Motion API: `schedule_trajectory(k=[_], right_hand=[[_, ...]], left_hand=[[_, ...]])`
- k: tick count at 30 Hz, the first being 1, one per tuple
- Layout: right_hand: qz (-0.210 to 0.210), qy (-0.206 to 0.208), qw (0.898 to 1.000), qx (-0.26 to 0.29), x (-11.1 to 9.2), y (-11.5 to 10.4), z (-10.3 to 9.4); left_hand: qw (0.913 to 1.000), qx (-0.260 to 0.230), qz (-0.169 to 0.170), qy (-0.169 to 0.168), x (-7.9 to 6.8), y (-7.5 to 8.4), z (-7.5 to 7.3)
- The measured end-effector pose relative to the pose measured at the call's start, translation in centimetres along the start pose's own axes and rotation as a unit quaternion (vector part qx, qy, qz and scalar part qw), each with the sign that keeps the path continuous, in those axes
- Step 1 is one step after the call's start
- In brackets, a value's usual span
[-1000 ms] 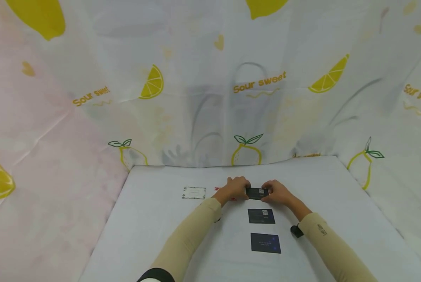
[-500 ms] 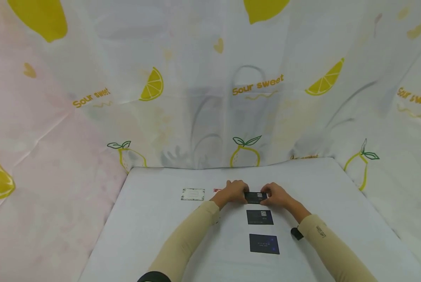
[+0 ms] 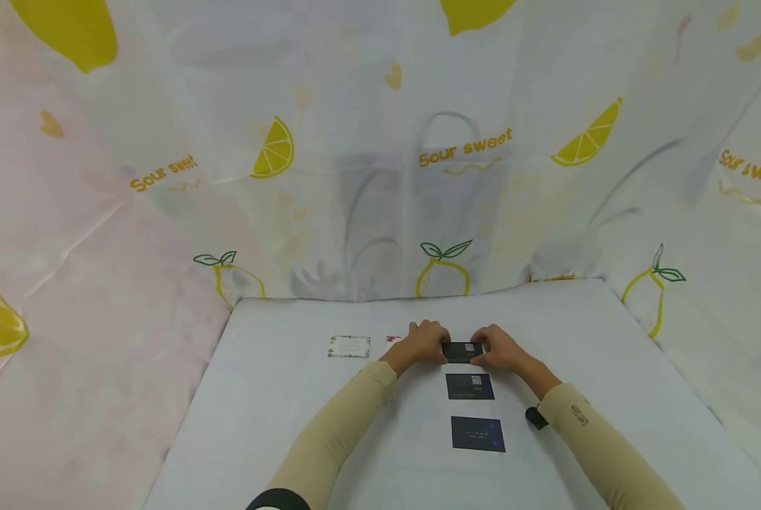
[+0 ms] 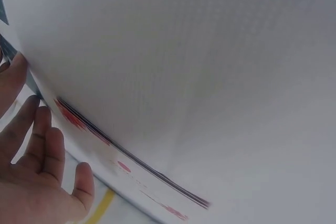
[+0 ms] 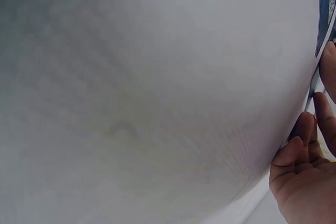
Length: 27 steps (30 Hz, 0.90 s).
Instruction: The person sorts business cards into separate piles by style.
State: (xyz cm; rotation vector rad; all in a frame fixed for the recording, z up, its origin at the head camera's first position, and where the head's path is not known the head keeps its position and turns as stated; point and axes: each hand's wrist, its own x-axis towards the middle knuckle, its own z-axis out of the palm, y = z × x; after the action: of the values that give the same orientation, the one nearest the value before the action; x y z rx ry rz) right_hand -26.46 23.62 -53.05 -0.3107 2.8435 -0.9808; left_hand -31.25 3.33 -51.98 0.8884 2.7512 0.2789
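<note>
My left hand [image 3: 428, 341] and right hand [image 3: 498, 347] hold a dark card [image 3: 462, 353] between them, at the far end of a column of dark cards. Thumb and fingers pinch its left edge on one side and its right edge on the other. The left wrist view has my left hand [image 4: 37, 166] low at the left, its outer fingers loosely bent. Beside it lies a stack of white cards with red print [image 4: 126, 163], mostly hidden by that hand in the head view. My right hand [image 5: 310, 166] appears at the right wrist view's edge, fingertips at the dark card.
Nearer me lie a second dark card [image 3: 470, 387] with a small white square code and a dark blue card [image 3: 478, 433]. A white card with a leafy border [image 3: 349, 346] is left of my left hand. A lemon-printed sheet [image 3: 380, 212] stands behind the white table [image 3: 259, 397].
Both hands and the dark card between them have shifted slightly toward me, narrowing the gap to the second dark card. Little has moved in the last half second.
</note>
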Motion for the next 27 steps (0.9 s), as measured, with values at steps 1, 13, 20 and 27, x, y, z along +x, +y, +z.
schedule_trajectory(k=[1,13,20,27], right_hand=[[0.001,-0.001,1.000,0.001,-0.03,0.00,0.06],[0.000,-0.008,1.000,-0.005,0.01,0.43,0.19],[0.002,-0.011,1.000,-0.005,0.14,0.20,-0.10],[-0.005,-0.008,1.000,-0.003,0.29,0.38,-0.04]], left_hand=[[1.0000,0.003,-0.001,0.000,-0.03,0.04,0.05],[0.9999,0.010,0.003,0.002,-0.42,-0.01,-0.01],[0.9998,0.015,0.008,-0.004,-0.19,-0.04,-0.26],[1.0000,-0.002,0.003,-0.001,-0.20,-0.08,-0.36]])
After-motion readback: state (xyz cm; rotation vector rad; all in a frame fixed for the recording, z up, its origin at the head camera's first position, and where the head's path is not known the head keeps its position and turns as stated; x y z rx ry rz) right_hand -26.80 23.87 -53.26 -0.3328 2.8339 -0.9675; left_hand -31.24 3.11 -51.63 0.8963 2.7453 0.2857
